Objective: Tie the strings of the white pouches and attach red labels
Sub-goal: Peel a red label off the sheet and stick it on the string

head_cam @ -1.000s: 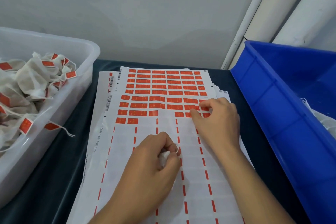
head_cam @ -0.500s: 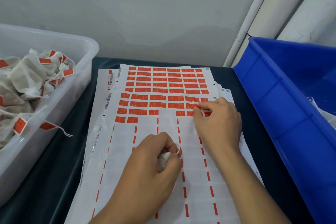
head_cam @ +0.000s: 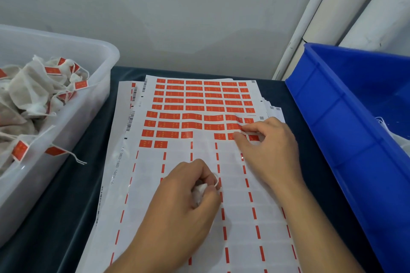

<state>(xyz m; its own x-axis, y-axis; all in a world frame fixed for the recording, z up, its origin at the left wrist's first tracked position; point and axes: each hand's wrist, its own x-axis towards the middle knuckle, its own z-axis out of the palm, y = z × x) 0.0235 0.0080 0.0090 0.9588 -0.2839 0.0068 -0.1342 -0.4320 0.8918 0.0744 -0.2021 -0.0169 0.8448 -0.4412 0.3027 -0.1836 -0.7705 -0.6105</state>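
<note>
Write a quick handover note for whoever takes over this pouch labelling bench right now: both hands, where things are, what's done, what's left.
Left hand: grips a white pouch by its string, resting on the label sheet.
Right hand: its fingers pinch the edge of a red label on the sheet, which is not yet off.
Done: labelled pouches lie in the clear tub on the left; the sheet's near rows are already stripped.
Left: peel this label, attach it to the held pouch's string, then go on. The blue bin on the right holds something white at its edge, hard to make out.
</note>
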